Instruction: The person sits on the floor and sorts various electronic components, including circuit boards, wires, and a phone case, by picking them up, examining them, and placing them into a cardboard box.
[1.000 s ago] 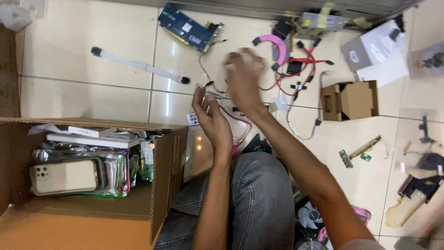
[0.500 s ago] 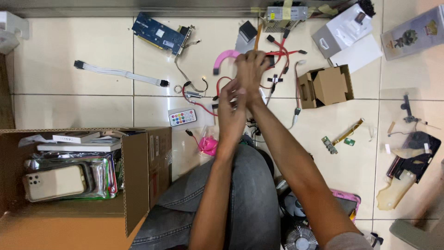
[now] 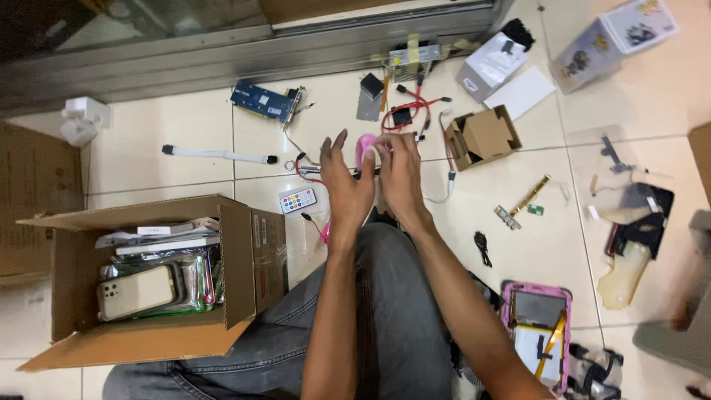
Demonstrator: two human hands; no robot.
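pink item: one small curved pink plastic piece (image 3: 364, 150), upper centre of frame, between the two hands above the floor tiles; what it is, can't tell
left hand (image 3: 345, 185): raised, palm toward the other hand, fingers spread and apart, thumb side beside the pink piece; contact unclear
right hand (image 3: 400, 170): fingertips pinched together on the pink piece's right edge
wires: one tangle of red and black cable (image 3: 411, 111) just above the hands; thin leads also run under them
remote: one small white card remote with coloured buttons (image 3: 298, 200), on the tile left of the left hand
circuit board: one blue board (image 3: 263, 101), upper left of centre
strap: one long white flat strip (image 3: 215, 155), left of the board, lying flat
small box: one open brown cardboard box (image 3: 481, 137), right of the hands
big box: one large open cardboard carton (image 3: 244, 259), lower left, holding one pale phone (image 3: 137, 292) and packaged flat items
tablet: one pink-cased tablet (image 3: 535, 326), lower right, screen up
legs: grey jeans (image 3: 392, 318), bottom centre
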